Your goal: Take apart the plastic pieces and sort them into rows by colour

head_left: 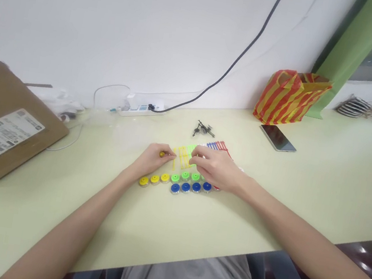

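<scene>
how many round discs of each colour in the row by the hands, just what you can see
yellow discs: 3
green discs: 3
blue discs: 4
red disc: 1, mostly behind the right hand
total: 11, leaving out the yellow piece in the left hand

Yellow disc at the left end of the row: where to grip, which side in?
Probably pinch the end yellow disc by its rim, coming from above and the person's left. It lies flat as a short round puck, so the rim gives an edge to grip. Its left side is open, while the next yellow disc sits close on its right.
</scene>
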Available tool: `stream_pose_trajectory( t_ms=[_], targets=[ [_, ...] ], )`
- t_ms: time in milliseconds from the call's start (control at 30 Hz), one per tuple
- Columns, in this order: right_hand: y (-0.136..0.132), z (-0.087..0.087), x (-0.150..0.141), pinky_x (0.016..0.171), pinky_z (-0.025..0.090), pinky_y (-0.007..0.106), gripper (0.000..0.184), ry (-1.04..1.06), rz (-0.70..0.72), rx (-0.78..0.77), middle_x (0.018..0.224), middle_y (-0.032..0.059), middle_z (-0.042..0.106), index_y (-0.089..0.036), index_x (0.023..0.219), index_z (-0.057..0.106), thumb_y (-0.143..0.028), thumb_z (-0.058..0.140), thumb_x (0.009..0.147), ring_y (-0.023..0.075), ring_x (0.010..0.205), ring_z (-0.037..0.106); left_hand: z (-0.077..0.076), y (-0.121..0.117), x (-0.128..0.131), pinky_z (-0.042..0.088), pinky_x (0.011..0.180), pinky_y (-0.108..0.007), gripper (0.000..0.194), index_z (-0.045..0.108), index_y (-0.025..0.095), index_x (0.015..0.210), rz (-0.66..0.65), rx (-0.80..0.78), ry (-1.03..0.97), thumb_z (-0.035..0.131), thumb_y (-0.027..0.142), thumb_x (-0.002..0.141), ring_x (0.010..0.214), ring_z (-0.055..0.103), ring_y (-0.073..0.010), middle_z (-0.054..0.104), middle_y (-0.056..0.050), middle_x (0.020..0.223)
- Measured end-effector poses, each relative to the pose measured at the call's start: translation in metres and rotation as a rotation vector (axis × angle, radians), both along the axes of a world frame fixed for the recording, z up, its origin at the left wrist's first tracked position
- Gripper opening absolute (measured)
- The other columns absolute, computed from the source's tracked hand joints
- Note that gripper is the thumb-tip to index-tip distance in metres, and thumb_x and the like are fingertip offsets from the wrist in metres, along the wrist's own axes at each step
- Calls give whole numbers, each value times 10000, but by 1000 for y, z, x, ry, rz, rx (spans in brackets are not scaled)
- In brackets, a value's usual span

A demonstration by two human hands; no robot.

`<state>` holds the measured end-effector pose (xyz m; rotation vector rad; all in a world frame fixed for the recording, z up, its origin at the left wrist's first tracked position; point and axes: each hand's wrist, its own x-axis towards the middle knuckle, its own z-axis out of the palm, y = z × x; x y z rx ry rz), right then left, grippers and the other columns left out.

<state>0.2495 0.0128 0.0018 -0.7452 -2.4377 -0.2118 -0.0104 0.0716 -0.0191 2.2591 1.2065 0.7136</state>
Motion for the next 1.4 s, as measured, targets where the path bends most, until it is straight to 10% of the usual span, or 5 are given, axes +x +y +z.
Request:
stream_pose_trajectory(
  t_ms=[1100,1233,1400],
  targets=[
    [3,-3,1,645,370,276,258,-13,21,-29,971,92,648,-170,956,684,-61,450,932,174,835,581,2,3,7,449,715,-296,262,770,191,981,52,106,-42,622,386,890,693,542,-157,609,1,729],
    [2,-4,1,687,417,279,289,26,2,-41,992,94,659,-175,1027,682,-68,422,957,180,862,599,23,-4,8,444,710,-277,411,668,208,1294,85,87,-271,560,341,919,722,505,-134,579,-1,845],
    [-6,-1,-7,730,471,281,295,209,-28,-66,1014,82,655,-196,1264,620,-163,450,1025,175,848,619,39,-33,31,497,677,-274,547,512,230,1435,-106,-294,-735,608,355,911,778,557,-142,588,-41,973]
  ],
)
